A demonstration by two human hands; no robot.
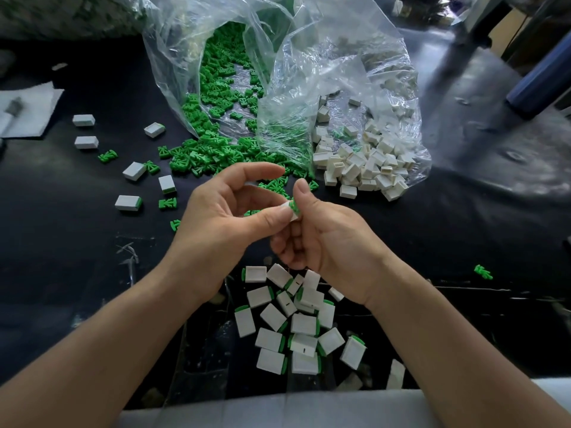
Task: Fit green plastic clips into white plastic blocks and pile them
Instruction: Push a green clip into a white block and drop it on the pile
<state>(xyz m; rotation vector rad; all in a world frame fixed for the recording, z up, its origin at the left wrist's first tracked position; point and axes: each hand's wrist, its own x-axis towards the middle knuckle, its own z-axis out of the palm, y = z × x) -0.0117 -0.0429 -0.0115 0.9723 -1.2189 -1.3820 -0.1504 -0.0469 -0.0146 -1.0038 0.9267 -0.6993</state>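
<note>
The head camera looks down on a black worktop. In the middle, the left hand and the right hand meet above it. Between them is one small white plastic block with a green plastic clip at its end. The left grip, thumb and fingers, is closed on the block from the left side; the right grip pinches the green clip with the thumb on top. How deep the clip sits in the block cannot be told.

Far from the hands, a clear plastic bag lies open, and many loose green clips spill out of it onto the worktop. To its right a second clear bag holds a heap of empty white blocks.

Near the person, below the hands, lies a pile of finished white blocks with green ends, flat and partly overlapping. On the left side some single white blocks and single green clips are scattered apart. At the far left edge lies a white cloth.
</note>
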